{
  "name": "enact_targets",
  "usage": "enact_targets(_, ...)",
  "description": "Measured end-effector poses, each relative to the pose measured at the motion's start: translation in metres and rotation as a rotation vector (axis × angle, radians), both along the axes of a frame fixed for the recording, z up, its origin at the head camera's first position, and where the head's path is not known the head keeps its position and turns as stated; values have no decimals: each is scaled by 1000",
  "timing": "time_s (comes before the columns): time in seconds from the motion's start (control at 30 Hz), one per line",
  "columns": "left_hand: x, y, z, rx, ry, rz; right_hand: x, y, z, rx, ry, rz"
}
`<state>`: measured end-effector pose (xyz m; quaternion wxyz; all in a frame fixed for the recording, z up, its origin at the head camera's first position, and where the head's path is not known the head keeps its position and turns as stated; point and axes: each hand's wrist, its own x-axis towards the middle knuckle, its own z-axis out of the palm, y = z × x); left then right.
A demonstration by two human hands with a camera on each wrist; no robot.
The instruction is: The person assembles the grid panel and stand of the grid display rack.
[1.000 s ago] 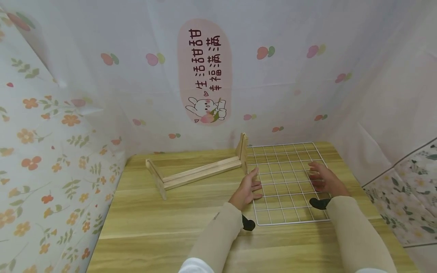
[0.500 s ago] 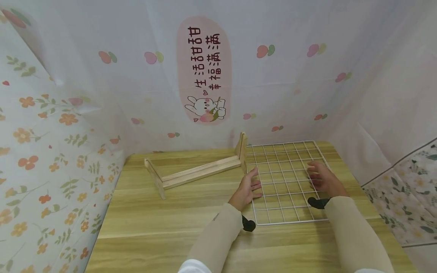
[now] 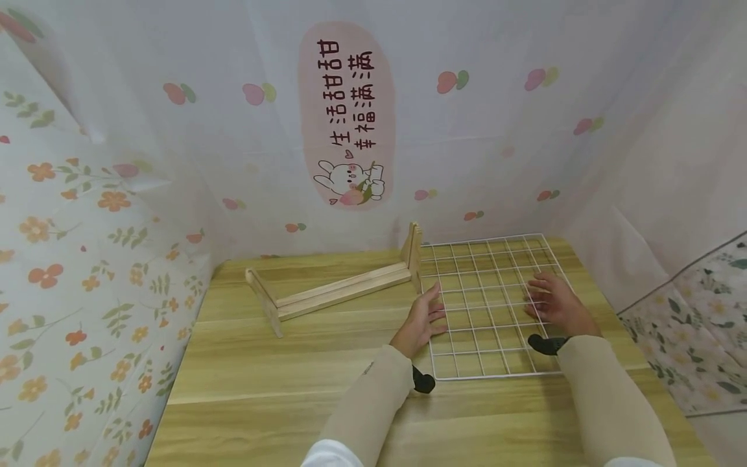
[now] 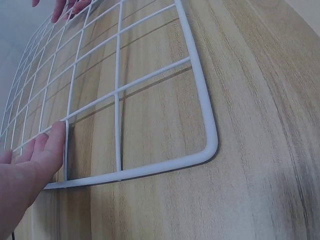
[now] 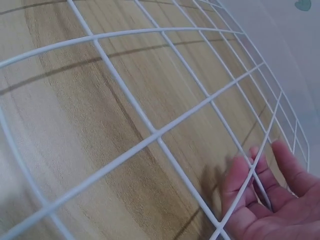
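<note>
A white wire grid panel (image 3: 483, 305) spans the space between both hands on the right of the table. My left hand (image 3: 421, 321) holds its left edge, fingers pointing inward over the side wire and thumb along the edge. In the left wrist view those fingertips (image 4: 57, 131) meet a cross wire near a rounded corner. My right hand (image 3: 556, 303) grips the panel near its right edge. In the right wrist view the wires pass in front of its curled fingers (image 5: 232, 180), and wire shadows fall well apart from the wires on the wood.
A wooden stand (image 3: 344, 288) with two upright ends and a long crossbar sits at the back left, its right end close beside the panel. Printed cloth (image 3: 490, 136) hangs behind and on both sides of the table (image 3: 262, 376). A black wrist mount (image 3: 423, 381) sits by each cuff.
The head view has tilted slightly. The panel's far right corner has risen a little, and both hands keep nearly the same places on it. The wooden stand has not moved.
</note>
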<state>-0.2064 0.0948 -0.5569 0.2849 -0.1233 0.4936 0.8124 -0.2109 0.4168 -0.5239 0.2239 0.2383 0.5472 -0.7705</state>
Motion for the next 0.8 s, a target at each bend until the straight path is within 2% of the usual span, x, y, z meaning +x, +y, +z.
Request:
enact_targets(0.2, 0, -2, 3, 5, 11, -29, -2, 4, -6, -50, 41, -7)
enact_targets(0.4, -1, -2, 6, 18, 34, -99, 2, 3, 0, -117, 37, -31)
enact_targets(0.8, -8, -8, 5, 96, 73, -179, 4, 7, 5, -83, 70, -19)
